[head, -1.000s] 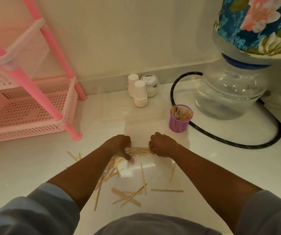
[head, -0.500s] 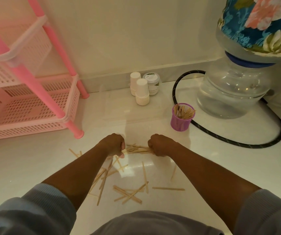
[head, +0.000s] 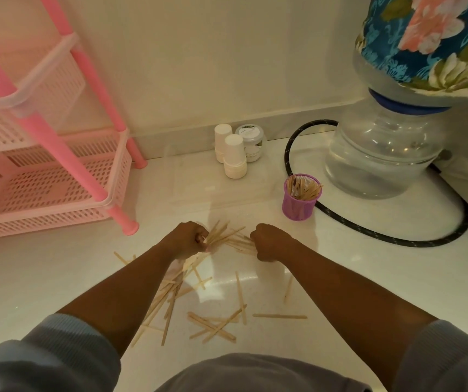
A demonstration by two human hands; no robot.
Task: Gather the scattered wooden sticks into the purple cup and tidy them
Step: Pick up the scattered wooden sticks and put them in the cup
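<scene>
A purple mesh cup [head: 300, 203] stands on the white floor to the right, with several wooden sticks leaning inside it. My left hand [head: 189, 240] is closed around a fanned bunch of wooden sticks [head: 224, 234]. My right hand [head: 269, 246] grips the other end of sticks lying between the two hands. Both hands are low over the floor, well short of the cup. Many loose sticks [head: 213, 325] lie scattered nearer to me, some under my left forearm.
A pink plastic shelf rack [head: 57, 176] stands at the left. Two stacks of white paper cups [head: 234, 159] and a small jar [head: 251, 142] sit by the wall. A large water bottle [head: 382, 154] and a black hose [head: 396, 239] curve behind the cup.
My left hand has lifted and turned, so its sticks now fan upward to the right instead of lying flat. The right hand has stayed almost in place.
</scene>
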